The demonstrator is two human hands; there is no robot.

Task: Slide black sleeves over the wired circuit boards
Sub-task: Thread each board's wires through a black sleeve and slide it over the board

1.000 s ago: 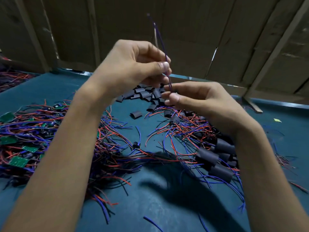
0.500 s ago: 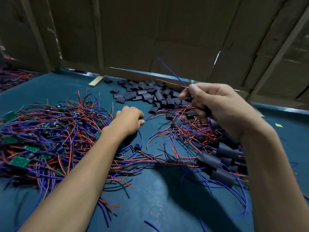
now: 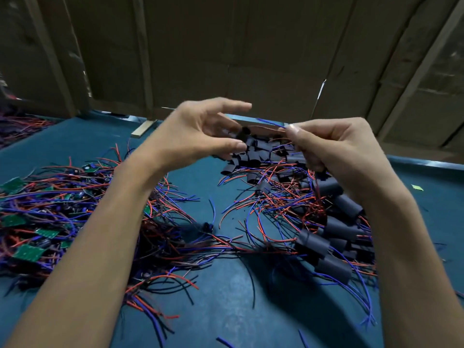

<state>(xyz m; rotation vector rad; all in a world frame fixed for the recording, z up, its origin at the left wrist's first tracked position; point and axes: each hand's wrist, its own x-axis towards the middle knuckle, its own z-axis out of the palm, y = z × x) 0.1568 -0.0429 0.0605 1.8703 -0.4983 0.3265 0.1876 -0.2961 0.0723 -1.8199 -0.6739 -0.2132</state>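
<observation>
— Head view: what does each hand have? Start at the grip.

— The right hand (image 3: pixel 334 151) has its fingers curled and pinched round a bundle of wires (image 3: pixel 272 122), a blue one poking out toward the left hand. A dark piece hangs below its fist; whether a board is in there cannot be told. The left hand (image 3: pixel 198 136) holds a small black sleeve (image 3: pixel 243 133) between thumb and fingers, its forefinger stretched out above. The sleeve sits just short of the wire tips, not yet on them.

— And around that sleeve?

— Just behind and below it lies the heap of loose sleeves (image 3: pixel 251 156). Nearer the person and to the right of it, the sleeved boards (image 3: pixel 326 244) lie in a tangle of red and blue leads. Well to the left of it, bare green boards (image 3: pixel 27 252) sprawl across the blue table (image 3: pixel 226 310).

— How far along?

— Seemingly under halfway: about a dozen look covered, the bare pile looks larger, and this piece is only at the threading stage.
</observation>
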